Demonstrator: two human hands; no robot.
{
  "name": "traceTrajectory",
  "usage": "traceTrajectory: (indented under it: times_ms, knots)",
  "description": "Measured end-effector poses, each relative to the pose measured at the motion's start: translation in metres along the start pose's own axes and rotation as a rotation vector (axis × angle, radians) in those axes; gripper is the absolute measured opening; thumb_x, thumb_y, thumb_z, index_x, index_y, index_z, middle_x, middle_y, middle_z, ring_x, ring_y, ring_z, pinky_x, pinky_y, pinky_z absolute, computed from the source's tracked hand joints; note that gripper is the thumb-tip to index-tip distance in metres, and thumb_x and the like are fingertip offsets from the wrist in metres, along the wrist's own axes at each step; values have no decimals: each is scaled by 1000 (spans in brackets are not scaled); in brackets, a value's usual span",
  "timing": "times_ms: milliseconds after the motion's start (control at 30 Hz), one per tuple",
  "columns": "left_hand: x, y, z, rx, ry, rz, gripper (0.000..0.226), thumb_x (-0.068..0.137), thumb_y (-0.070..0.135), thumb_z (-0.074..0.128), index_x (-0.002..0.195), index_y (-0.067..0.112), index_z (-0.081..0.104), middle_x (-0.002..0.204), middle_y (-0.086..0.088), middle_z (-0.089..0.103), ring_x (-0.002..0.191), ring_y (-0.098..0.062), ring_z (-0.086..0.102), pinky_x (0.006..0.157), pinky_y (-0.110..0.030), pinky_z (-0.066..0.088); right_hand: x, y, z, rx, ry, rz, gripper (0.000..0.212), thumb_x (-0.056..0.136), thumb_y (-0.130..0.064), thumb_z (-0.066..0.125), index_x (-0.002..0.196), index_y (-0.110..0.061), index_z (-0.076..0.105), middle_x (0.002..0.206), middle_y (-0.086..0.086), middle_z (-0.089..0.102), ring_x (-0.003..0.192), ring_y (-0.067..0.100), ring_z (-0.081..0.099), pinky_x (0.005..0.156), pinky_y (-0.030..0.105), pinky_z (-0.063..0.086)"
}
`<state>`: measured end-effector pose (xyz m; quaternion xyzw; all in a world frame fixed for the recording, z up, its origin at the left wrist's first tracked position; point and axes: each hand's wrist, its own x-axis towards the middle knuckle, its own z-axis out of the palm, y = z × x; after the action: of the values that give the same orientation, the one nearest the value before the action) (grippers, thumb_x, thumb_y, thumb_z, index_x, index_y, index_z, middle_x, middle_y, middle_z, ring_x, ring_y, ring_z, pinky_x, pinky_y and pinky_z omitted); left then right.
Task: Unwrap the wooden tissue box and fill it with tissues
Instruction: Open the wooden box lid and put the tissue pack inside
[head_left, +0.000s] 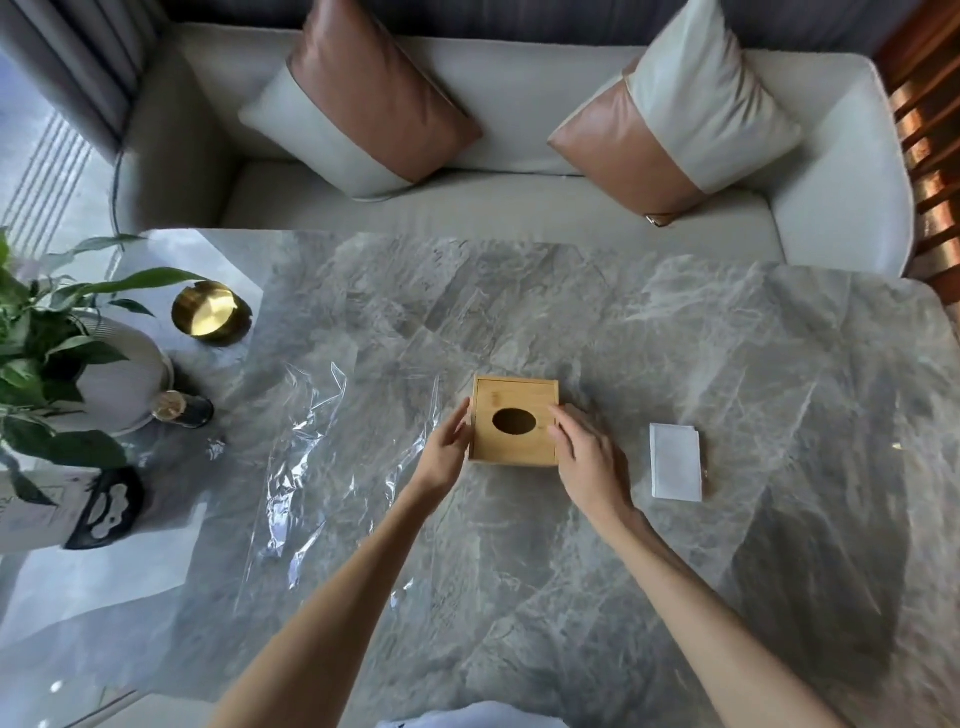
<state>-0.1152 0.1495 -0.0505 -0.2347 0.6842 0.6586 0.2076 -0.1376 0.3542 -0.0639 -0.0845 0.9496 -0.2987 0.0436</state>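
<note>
Grey marble table stands before a pale sofa with two brown-and-cream cushions. Near its middle lies the square light wooden tissue box, held between both hands: the left hand presses its left side, the right hand has fingers on the right edge of the lid. The lid has a dark oval hole. Crumpled clear plastic wrap lies to the left, the white folded tissue stack lies apart to the right. Nothing blocks the box.
</note>
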Motion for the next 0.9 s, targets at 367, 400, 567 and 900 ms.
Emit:
traceTrajectory:
  times_ms: [367,400,567,900]
  knots:
    - [2,-11,4,-88,31,69,46,103,-3,34,149,1,30,151,-10,40,139,-17,37,109,-19,37,6,5,8,-514,-41,-573,54,82,-44,72,117,-3,70,126,20,66,118,31,63,100,44,50]
    - [4,-11,5,-70,45,83,48,101,-7,33,148,1,32,150,-10,41,139,-18,38,111,-20,37,11,3,2,-470,-28,-608,49,86,-43,66,116,-4,70,122,18,68,113,30,66,97,43,52]
    - [12,-22,4,66,91,139,61,92,-17,29,146,8,41,148,-7,46,141,-14,38,119,-36,28,83,-8,-35,24,-121,-124,27,95,-28,56,118,-16,63,106,10,73,92,31,69,74,31,52]
    - [1,-37,11,106,165,153,70,86,-18,29,147,13,40,148,-2,47,139,-10,40,115,-26,33,134,-12,-15,215,-195,160,27,90,-17,65,117,-16,67,113,3,70,100,18,64,77,20,40]
